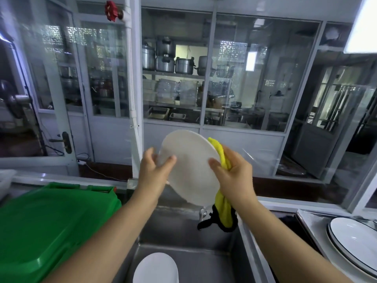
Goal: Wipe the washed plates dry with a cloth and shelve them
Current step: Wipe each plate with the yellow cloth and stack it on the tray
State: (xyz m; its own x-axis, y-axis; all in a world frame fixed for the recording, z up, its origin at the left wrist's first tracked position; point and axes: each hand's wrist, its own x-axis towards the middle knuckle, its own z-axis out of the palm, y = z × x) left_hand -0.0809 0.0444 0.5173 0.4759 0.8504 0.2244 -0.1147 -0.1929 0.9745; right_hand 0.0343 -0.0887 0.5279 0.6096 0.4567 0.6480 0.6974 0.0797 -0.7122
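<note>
I hold a white plate (pixel 191 166) tilted up over the steel sink (pixel 206 260). My left hand (pixel 155 170) grips its left rim, thumb on the front face. My right hand (pixel 234 176) grips the right rim together with a yellow cloth (pixel 223 203) edged in black; the cloth wraps behind the plate and hangs down below my wrist. Another white plate (pixel 156 268) lies in the sink basin. On the counter at the right sits a stack of white plates with dark rims (pixel 353 240).
A green plastic bin lid (pixel 47 225) covers the space left of the sink. A tap (pixel 202 213) stands at the sink's back edge. Behind is a glass partition (pixel 255 78) with shelves of pots beyond. A white pipe (pixel 132 78) runs up at the centre left.
</note>
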